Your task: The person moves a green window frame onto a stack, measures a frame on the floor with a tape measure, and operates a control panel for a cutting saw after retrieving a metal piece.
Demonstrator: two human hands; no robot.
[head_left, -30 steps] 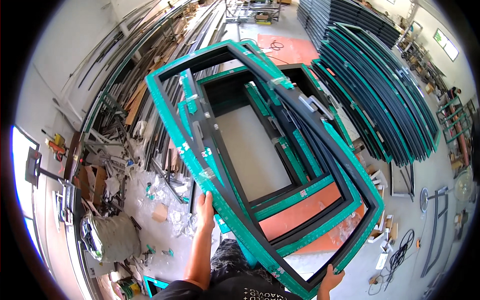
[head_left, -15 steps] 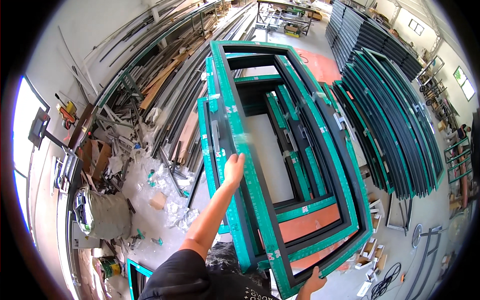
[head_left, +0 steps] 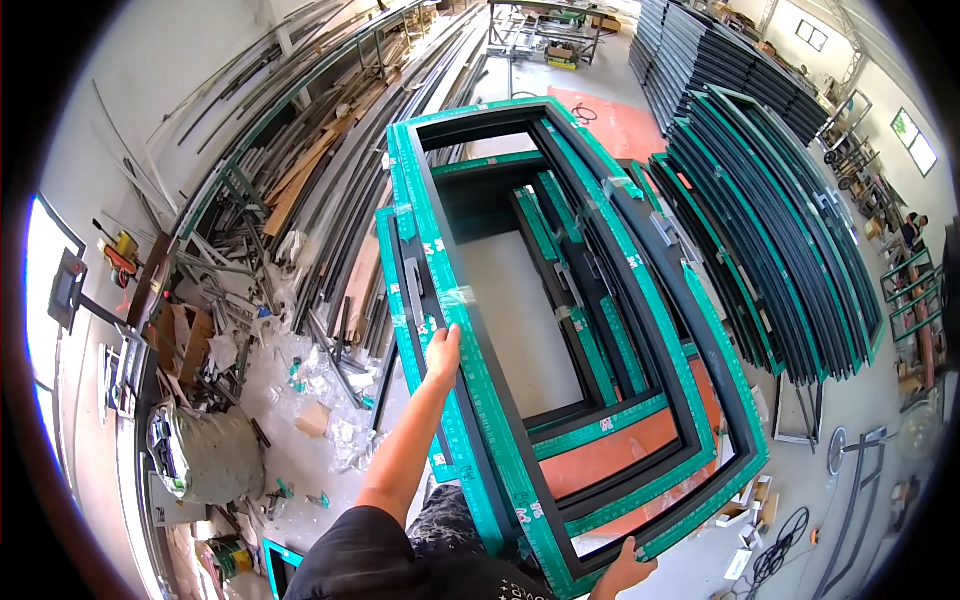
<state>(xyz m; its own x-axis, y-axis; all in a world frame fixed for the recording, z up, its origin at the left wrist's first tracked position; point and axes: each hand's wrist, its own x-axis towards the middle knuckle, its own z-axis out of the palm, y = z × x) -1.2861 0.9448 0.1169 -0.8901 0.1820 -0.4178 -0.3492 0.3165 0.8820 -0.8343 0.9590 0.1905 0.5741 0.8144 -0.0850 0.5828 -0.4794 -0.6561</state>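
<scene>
In front of me is a large dark window frame point(head_left: 503, 450) with green protective film, tilted toward the upper left. My left hand point(head_left: 443, 355) is closed around its left side bar, with fingertips on the green film. Low down, my right hand point(head_left: 625, 572) grips the bottom bar near the lower corner. Close behind stand several similar frames, one with a green lower bar point(head_left: 605, 425) showing through the opening. A grey handle point(head_left: 413, 290) sits on a bar just above my left hand.
At right stands a row of green-filmed frames point(head_left: 770, 240), with stacked dark panels point(head_left: 700, 70) beyond. Long metal profiles point(head_left: 350, 180) lie along the left wall. Plastic scraps point(head_left: 350, 440), a bulging sack point(head_left: 205, 450) and a coiled black cable point(head_left: 785, 550) are on the floor.
The held frame's top has shifted left and lower, and its lower right corner has swung right. My left hand has moved left and slightly down with it; my right hand stays on the bottom bar.
</scene>
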